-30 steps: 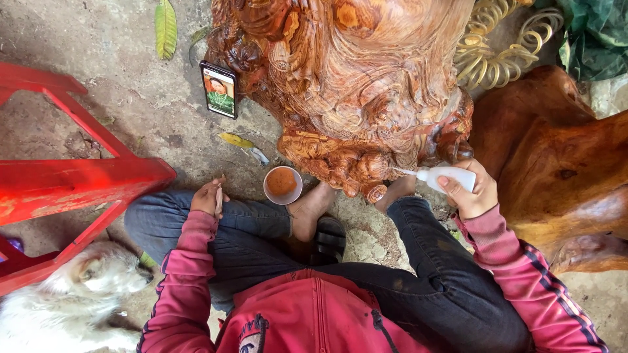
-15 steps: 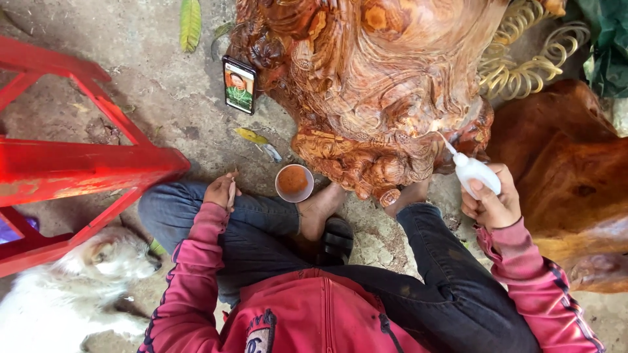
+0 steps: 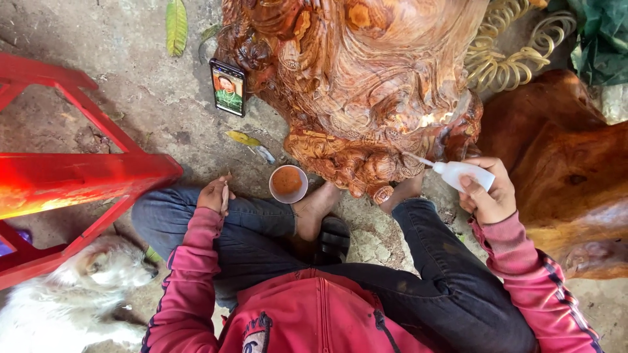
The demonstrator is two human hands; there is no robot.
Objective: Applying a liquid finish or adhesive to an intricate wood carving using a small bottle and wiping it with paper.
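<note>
The right hand (image 3: 487, 196) grips a white squeeze bottle (image 3: 461, 174), its nozzle touching the carved wood (image 3: 366, 85); the left hand (image 3: 214, 195), closed on a thin stick (image 3: 226, 193), rests on the knee.

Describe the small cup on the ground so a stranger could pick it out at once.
Start at the big carved wooden sculpture and drop to its lower left edge. There, on the concrete just above the seated person's bare foot, stands a small round cup. Its pale rim and orange-brown powder filling set it apart from the yellow leaf nearby.
</note>
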